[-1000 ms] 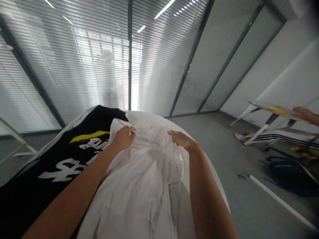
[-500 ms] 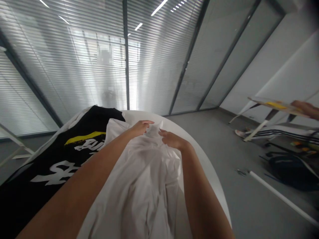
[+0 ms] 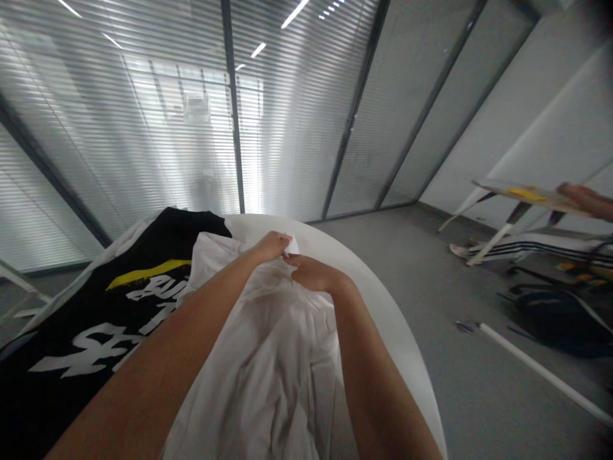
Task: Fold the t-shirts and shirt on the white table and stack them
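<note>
A white cloth garment (image 3: 268, 326) lies rumpled over the round white table (image 3: 387, 313), running from the near edge toward the far side. At its far end my left hand (image 3: 272, 246) is closed, pinching the fabric between thumb and fingers. Right beside it my right hand (image 3: 313, 271) also pinches the fabric, its fingertips almost touching the left ones. A small white fold stands up between the two hands. Left of the white garment lies a black shirt (image 3: 62, 319) with white lettering and a yellow stripe, partly covered by my left forearm.
Glass partitions with blinds (image 3: 287, 128) rise beyond the table. At the right are another table (image 3: 498, 186), a person's hand (image 3: 584, 199), a striped trouser leg (image 3: 536, 243), a dark bag (image 3: 550, 319) and a white pole (image 3: 536, 367) on the floor.
My hands have come together at the far end of the garment; the right moved left and closed on the fabric. The view has shifted slightly.
</note>
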`<state>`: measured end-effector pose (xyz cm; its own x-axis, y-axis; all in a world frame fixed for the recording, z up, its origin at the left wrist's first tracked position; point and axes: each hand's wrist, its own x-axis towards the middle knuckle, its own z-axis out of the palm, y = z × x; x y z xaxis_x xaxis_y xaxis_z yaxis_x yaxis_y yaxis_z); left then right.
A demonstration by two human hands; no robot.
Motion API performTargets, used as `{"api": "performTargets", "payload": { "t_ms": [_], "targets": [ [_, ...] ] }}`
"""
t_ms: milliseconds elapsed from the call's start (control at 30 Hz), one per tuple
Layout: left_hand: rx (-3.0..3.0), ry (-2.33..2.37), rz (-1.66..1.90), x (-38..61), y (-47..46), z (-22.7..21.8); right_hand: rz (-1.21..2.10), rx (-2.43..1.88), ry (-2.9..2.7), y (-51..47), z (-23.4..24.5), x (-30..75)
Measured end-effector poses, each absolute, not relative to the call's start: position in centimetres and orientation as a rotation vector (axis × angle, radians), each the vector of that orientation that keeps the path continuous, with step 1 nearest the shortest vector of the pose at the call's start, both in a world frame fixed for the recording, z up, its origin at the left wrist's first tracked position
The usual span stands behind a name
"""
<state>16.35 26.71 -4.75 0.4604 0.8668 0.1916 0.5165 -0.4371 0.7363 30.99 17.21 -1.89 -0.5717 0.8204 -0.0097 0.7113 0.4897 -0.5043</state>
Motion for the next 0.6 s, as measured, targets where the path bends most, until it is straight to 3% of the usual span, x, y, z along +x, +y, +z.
{"api": "performTargets", "payload": {
  "t_ms": [233,600],
  "targets": [
    [1.612,1.302,0.97,13.5,24.5,-2.3,0.528,-1.345,-2.514,15.7,-0.4,29.6],
    [1.653,1.538,1.065,3.1,22.8,-1.2,0.472,-0.928,-2.561,12.9,-3.6,19.0]
  ]
}}
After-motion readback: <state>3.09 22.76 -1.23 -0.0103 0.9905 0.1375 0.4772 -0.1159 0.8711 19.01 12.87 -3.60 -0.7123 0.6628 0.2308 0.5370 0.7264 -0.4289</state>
